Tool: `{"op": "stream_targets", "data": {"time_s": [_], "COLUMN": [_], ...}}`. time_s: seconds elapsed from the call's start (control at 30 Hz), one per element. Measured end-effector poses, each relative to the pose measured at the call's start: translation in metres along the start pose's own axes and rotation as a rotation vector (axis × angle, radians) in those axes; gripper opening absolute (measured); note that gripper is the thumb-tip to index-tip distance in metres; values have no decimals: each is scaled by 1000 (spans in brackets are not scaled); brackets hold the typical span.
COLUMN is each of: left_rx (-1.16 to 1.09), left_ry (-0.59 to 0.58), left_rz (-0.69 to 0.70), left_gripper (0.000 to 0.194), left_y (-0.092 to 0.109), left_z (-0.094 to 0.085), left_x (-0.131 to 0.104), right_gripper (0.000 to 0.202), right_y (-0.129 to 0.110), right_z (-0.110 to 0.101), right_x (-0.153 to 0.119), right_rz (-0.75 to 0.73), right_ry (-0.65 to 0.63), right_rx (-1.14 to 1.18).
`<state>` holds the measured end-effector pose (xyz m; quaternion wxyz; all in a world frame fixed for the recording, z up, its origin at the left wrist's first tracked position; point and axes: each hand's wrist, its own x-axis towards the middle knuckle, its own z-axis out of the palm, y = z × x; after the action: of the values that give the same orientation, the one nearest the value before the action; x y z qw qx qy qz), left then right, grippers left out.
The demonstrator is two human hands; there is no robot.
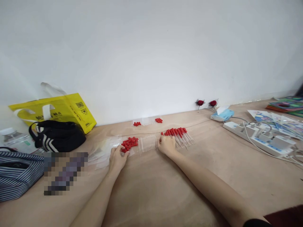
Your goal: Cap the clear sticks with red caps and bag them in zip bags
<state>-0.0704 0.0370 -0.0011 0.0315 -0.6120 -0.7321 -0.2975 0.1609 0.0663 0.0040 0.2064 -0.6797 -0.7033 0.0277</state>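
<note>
My left hand (117, 160) is at the near edge of a pile of small red rounded caps (130, 142), its thumb and index finger closed around one red piece. My right hand (167, 145) rests beside the right end of a row of thin pale sticks (147, 143), fingers curled together; what they hold, if anything, is hidden. Just right of it lie several red-tipped sticks (181, 135) in a slanted row, tips away from me. Some clear plastic bags (101, 151) lie left of the pile, partly under it.
Smaller red groups (158, 120) lie near the wall. A yellow bag (71, 110), black pouch (60, 135) and striped bag (20, 175) stand left. On the right are a power strip (258, 138) with cables, a tissue pack (222, 114) and two dark red flowers (200, 102).
</note>
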Motion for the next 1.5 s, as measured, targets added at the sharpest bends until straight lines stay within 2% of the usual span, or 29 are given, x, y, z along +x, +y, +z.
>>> {"op": "stream_targets", "data": {"time_s": [0.23,0.37,0.57,0.67,0.8,0.93,1.03,1.2,1.33,1.43,1.5], "left_rx": [109,189,253,278,203,5,-267,-535,-522,-440,-389], "left_ry": [-12,-17,-13,21,129,183,121,-157,-319,-340,-324], "left_rz": [157,180,198,231,347,469,506,521,560,579,580], "left_gripper": [7,7,14,18,19,19,17,22,32,37,31], "left_y": [1,3,5,10,25,42,50,57,59,61,64], "left_z": [-1,-2,-6,-12,-22,-23,-14,3,4,2,3], "left_x": [2,2,0,-5,-15,-26,-35,-47,-53,-54,-54], "right_gripper": [26,22,28,28,28,23,17,14,24,26,22], "right_y": [-17,-20,-19,-17,-9,16,42,74,74,69,67], "right_z": [4,1,3,0,-14,-22,-17,-7,-6,-5,-5], "right_x": [5,11,14,11,-1,-23,-40,-57,-59,-59,-59], "right_rz": [89,127,133,102,11,-184,-371,-593,-703,-733,-722], "right_ry": [-92,-149,-194,-183,-140,12,111,106,116,107,97], "right_rx": [-9,-4,10,4,-19,-13,96,322,295,255,258]}}
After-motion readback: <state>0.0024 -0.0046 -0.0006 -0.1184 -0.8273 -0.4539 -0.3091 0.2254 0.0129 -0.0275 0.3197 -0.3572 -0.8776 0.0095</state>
